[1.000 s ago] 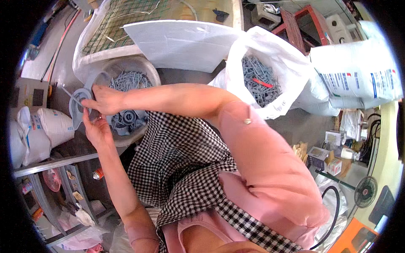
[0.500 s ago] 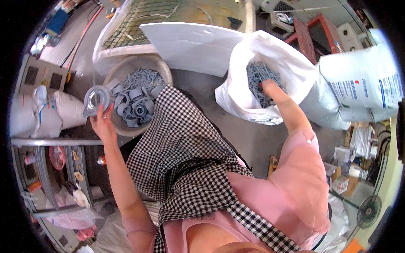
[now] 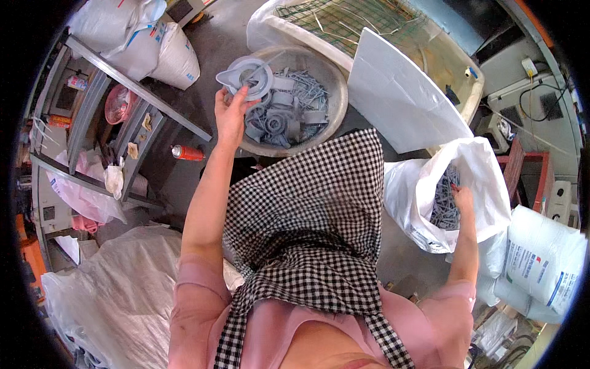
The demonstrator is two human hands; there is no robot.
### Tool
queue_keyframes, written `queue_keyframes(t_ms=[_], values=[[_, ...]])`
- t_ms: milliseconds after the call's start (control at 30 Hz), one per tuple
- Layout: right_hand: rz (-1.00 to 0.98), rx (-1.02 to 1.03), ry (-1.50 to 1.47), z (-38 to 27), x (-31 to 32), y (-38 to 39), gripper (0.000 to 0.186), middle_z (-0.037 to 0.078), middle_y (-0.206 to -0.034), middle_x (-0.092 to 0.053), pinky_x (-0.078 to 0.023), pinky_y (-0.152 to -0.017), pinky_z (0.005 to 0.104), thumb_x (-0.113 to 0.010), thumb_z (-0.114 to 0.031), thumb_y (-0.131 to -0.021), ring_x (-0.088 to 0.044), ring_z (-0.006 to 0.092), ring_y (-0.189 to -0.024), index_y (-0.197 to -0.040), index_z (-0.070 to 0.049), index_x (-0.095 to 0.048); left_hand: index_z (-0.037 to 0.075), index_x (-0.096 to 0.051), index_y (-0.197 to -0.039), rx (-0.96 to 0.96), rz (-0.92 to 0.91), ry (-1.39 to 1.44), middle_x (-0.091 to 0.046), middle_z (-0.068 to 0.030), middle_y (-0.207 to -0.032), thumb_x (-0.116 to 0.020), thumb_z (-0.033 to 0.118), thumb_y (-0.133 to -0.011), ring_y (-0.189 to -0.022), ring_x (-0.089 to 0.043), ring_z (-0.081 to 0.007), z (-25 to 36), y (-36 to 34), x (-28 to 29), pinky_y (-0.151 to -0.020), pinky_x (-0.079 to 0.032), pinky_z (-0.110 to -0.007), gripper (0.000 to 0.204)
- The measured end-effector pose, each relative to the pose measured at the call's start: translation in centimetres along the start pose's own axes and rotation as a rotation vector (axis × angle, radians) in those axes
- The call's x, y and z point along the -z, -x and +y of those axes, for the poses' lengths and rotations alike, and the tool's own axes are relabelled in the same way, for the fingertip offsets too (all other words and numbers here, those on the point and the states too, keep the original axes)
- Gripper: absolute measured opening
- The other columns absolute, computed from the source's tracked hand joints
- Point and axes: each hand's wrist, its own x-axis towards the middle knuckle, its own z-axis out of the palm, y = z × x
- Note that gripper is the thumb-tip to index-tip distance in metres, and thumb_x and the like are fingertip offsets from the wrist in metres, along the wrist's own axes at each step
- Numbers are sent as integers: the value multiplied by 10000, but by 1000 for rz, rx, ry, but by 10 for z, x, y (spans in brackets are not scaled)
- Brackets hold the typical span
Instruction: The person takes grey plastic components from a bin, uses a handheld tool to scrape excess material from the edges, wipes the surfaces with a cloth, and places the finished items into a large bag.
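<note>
My left hand is closed on the edge of a pale grey plastic ring-shaped part, raised above the near left side of a wide round basin. In the basin lie several grey plastic rings and fittings, with a heap of thin grey plastic sticks beside them. On the right, my right hand reaches into an open white sack of similar grey sticks. Its fingers are curled, and a small red spot shows at their tips; what they hold is too small to tell.
A white board leans against a water-filled tub beyond the sack. A metal rack stands left, with a red spray can on the floor beside it. Full white bags sit at the right.
The view has turned, so the basin and sack sit farther right in the picture. My left hand keeps the ring part, now over the basin's side. My right hand stays inside the sack.
</note>
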Motion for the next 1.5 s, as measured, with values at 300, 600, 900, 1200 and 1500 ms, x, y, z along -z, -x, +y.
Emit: queue_keyframes(t_ms=[300, 600, 900, 1200, 1500], values=[[724, 15, -94, -112, 83, 43, 331, 149, -1062, -589, -439, -804, 399, -423, -257, -924, -557, 351, -945, -1152, -42, -529, -52, -417, -1121, -12, 22, 46, -554, -151, -1049, -600, 113, -839, -923, -589, -217, 3, -12, 30, -753, -532, -378, 375], [-304, 689, -815, -429, 90, 6, 422, 141, -1174, -547, -423, -876, 322, -476, -150, -868, -525, 194, -1025, -1270, -28, -443, -43, -459, -1005, -80, 141, 242, -567, -129, -975, -559, 122, -855, -872, -591, -226, 25, -24, 69, -736, -538, -402, 244], [-505, 724, -208, -542, -238, 32, 340, 143, -1097, -556, -331, -944, 488, -418, -295, -893, -495, 340, -1076, -1092, -37, -515, -24, -449, -1151, 1, 252, 245, -544, -132, -1131, -479, 185, -897, -1012, -563, -242, 2, 14, 117, -821, -495, -481, 330], [-304, 872, -88, -518, -252, 39, 267, 157, -1074, -542, -368, -880, 451, -465, -241, -871, -493, 309, -1061, -1024, -26, -511, -25, -460, -1130, -52, 266, 232, -573, -118, -1084, -445, 172, -903, -964, -584, -251, -4, 18, 138, -751, -547, -435, 301], [-438, 863, -38, -523, -239, 27, 288, 148, -1066, -556, -406, -817, 483, -466, -275, -868, -531, 330, -1009, -1025, -40, -520, -38, -504, -1053, -51, 228, 332, -588, -126, -1010, -497, 183, -881, -878, -606, -236, -10, 6, 125, -686, -554, -416, 280]])
